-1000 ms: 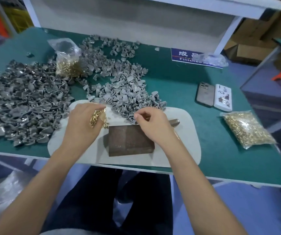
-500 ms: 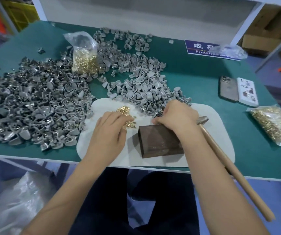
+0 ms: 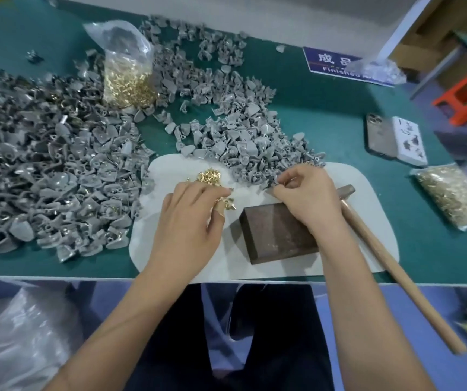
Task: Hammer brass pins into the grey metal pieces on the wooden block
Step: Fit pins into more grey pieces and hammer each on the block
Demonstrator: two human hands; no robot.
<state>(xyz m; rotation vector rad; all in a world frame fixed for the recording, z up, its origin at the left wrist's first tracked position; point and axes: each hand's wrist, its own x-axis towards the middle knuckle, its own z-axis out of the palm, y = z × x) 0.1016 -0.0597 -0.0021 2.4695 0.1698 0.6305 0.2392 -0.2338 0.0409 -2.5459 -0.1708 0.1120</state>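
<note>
Two bare hands work over a white mat (image 3: 367,221) at the near edge of a green tabletop (image 3: 325,114). The left hand (image 3: 190,221), its grip pinching at a loose cluster of brass pins (image 3: 209,176), seems to be picking one out. The right hand (image 3: 305,196), fingers curled, pinches a grey metal piece from the heap of grey metal pieces (image 3: 240,136) behind the mat. The wooden block (image 3: 277,232) sits between the wrists, bare, ready as an anvil. The hammer (image 3: 390,258) lies untouched beside the right forearm.
</note>
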